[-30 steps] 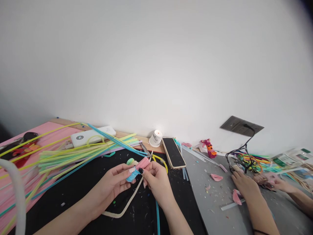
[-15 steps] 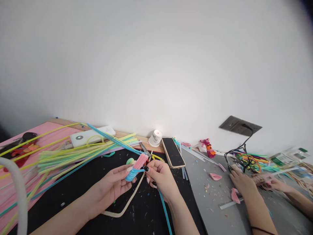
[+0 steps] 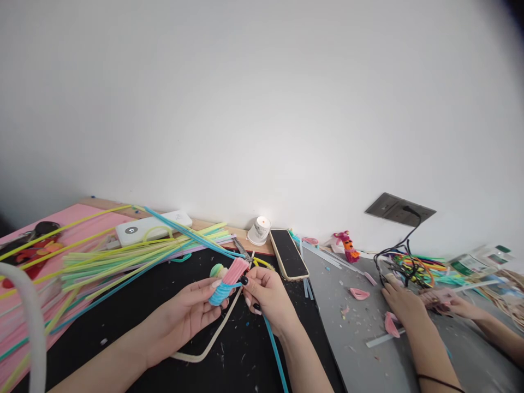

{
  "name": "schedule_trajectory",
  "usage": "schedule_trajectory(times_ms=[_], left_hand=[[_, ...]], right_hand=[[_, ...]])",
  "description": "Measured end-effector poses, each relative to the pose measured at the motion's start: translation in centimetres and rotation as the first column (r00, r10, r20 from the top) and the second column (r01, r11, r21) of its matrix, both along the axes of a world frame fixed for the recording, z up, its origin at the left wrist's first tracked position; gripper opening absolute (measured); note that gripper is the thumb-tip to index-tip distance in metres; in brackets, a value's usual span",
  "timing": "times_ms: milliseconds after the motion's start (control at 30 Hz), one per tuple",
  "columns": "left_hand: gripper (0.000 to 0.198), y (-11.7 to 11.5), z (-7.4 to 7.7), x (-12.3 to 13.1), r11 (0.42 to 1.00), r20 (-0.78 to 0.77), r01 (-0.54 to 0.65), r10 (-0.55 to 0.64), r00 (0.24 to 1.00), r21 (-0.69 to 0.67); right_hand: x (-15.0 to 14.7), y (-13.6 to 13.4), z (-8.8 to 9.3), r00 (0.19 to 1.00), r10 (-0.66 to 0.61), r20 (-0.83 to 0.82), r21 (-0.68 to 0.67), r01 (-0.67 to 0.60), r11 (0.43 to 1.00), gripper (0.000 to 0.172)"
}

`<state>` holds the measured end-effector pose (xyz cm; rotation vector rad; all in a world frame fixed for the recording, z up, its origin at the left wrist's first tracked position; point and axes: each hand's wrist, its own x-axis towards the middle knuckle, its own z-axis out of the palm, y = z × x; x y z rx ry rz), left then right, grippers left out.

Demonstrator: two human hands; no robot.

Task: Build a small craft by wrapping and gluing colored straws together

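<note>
My left hand (image 3: pixel 194 311) grips a small pipe-cleaner figure (image 3: pixel 235 271) with a pink top and a blue band wound around it. A round pale green and yellow part shows behind the pink. In my right hand (image 3: pixel 266 295), thumb and finger pinch a blue pipe cleaner (image 3: pixel 275 349) where it leaves the band; its long tail hangs down past my wrist. A cream pipe cleaner (image 3: pixel 210 344) lies bent on the black mat (image 3: pixel 229 371) below my hands. Just beyond my fingers are scissors (image 3: pixel 241 248), partly hidden.
Pastel pipe cleaners (image 3: pixel 123 259) and a white power bank (image 3: pixel 153 228) lie to the left. A paper cup (image 3: pixel 258 231) and a phone (image 3: pixel 289 254) stand and lie near the wall. At right, a co-worker's hands (image 3: pixel 403 300) work beside black cables (image 3: pixel 399 256) and pink scraps (image 3: pixel 359 294).
Almost nothing differs. The view has shifted slightly, and both my hands keep the same hold on the figure and the blue pipe cleaner.
</note>
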<state>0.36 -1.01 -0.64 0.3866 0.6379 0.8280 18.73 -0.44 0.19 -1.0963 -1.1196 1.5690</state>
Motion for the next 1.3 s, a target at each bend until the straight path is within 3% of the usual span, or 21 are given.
schedule_trajectory(times_ms=[333, 700, 833, 967, 1100, 1300], left_hand=[[0.013, -0.1, 1.0, -0.1, 0.998, 0.032, 0.047, -0.046, 0.998, -0.029], [0.028, -0.1, 0.5, -0.4, 0.988, 0.128, 0.150, -0.153, 0.980, 0.035], [0.023, -0.3, -0.1, -0.5, 0.978, 0.136, 0.205, -0.209, 0.968, 0.045], [0.017, -0.4, -0.4, -0.5, 0.966, 0.108, 0.250, -0.255, 0.961, 0.060], [0.016, -0.4, 0.3, -0.5, 0.959, 0.048, 0.278, -0.281, 0.959, 0.056], [0.032, -0.6, 0.8, -0.4, 0.904, -0.133, 0.425, -0.416, 0.900, 0.043]], right_hand=[[0.1, 0.2, -0.2, 0.999, 0.000, -0.050, 0.020, 0.001, 1.000, 0.033], [0.0, 0.1, -0.1, 0.991, 0.040, -0.124, 0.020, -0.037, 0.999, 0.024], [-0.3, -0.1, 0.1, 0.986, 0.078, -0.146, 0.058, -0.070, 0.996, 0.022], [-0.6, -0.3, 0.2, 0.986, 0.094, -0.139, 0.079, -0.084, 0.993, 0.022], [-0.8, -0.4, 0.1, 0.989, 0.081, -0.122, 0.056, -0.075, 0.996, 0.021], [-0.3, -0.4, 0.4, 0.991, 0.126, -0.048, 0.004, -0.126, 0.992, 0.017]])
